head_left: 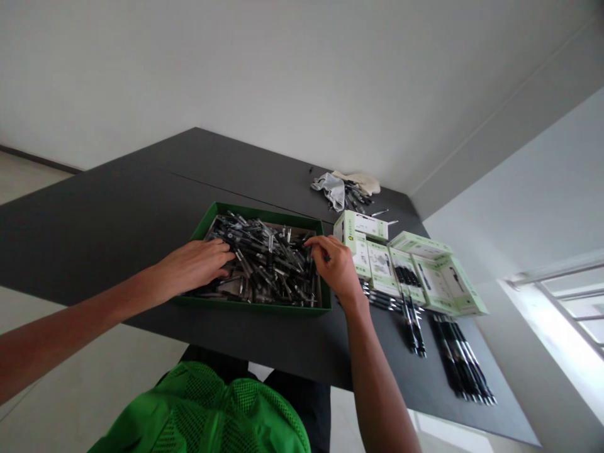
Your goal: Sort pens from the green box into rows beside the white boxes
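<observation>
A green box [264,309] with a loose heap of pens [268,258] lies on the dark table in front of me. My left hand [201,263] reaches over its left side, fingers stretched out and resting on the pens; I see no pen gripped in it. At the right wall is my right hand [334,263], with the fingers curled and closed. A dark end, seemingly of a pen [326,258], shows inside that grip; the rest is hidden by the fingers.
Pale green cartons [382,264] stand right of the box, one holding black pens [406,275]. Nearer me lie a pair of pens [413,327] and a row of several pens [462,358]. Behind, grey cloth [330,189] and beige cloth [361,181] lie by more pens [356,196].
</observation>
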Available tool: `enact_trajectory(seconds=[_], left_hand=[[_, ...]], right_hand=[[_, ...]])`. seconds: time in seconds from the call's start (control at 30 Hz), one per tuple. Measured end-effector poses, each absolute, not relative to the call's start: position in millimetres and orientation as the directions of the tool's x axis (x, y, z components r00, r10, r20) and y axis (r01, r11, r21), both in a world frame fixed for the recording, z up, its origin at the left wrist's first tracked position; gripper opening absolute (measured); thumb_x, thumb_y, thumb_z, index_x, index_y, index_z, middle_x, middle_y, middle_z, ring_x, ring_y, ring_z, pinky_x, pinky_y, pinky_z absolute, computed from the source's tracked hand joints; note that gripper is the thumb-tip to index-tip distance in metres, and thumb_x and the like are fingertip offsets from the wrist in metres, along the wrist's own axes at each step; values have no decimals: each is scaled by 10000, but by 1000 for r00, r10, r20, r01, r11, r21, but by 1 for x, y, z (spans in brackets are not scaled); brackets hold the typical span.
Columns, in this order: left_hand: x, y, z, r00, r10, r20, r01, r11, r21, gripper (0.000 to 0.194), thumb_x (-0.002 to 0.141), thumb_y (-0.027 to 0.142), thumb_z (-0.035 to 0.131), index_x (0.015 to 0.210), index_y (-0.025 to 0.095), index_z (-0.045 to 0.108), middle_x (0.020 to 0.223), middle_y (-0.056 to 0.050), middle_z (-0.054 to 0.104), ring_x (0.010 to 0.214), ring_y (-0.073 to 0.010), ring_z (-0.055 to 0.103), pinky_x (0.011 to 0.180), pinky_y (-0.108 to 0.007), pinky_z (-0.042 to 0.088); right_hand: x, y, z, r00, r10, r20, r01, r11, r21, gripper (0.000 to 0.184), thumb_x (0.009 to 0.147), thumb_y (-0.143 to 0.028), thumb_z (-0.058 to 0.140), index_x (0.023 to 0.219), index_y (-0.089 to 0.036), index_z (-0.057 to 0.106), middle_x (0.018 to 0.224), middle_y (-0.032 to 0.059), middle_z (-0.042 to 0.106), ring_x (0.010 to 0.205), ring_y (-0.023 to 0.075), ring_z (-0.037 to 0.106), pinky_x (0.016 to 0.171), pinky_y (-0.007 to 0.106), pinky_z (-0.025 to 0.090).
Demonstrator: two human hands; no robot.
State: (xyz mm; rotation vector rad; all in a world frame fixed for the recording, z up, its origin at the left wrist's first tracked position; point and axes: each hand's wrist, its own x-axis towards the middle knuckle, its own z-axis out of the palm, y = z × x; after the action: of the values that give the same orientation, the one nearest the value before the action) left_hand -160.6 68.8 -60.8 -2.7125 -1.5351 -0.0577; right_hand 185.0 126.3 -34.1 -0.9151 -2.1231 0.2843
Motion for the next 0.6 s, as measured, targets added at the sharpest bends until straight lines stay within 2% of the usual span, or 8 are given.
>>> enact_trajectory(seconds=[0.13,0.3,0.47,0.6], left_hand=[[-158,67,-55,509,860,-40,854,-510,-108,197,976,293,731,1120,160,749,1095,-116,760,1084,-316,711,878,-402,531],[-156,67,-55,476,879,-10,870,-473,-140,290,1010,333,678,1211,128,720,1174,-160,761,1108,-335,720,865,-413,539],[-155,66,-55,461,887,-33,874,-460,-155,264,1017,336,672,1178,133,724,1129,-152,769,1074,-333,731,848,-406,540],[-160,67,-61,457,889,7,882,-453,-131,246,1010,338,678,1163,152,730,1113,-149,771,1064,-324,730,844,-392,530]], right_hand=[[185,126,-34,-428,697,575,518,711,-476,287,973,-86,507,985,-211,765,863,49,748,784,208,650,762,320,501],[185,126,-33,-428,705,565,525,703,-480,285,980,-93,512,998,-219,767,866,45,748,785,204,650,762,312,504],[186,126,-34,-426,705,566,528,702,-477,287,970,-86,515,992,-220,767,863,44,747,779,203,650,762,312,505],[186,126,-34,-423,708,565,535,699,-475,289,969,-91,515,985,-234,766,860,39,747,779,203,647,767,314,508]])
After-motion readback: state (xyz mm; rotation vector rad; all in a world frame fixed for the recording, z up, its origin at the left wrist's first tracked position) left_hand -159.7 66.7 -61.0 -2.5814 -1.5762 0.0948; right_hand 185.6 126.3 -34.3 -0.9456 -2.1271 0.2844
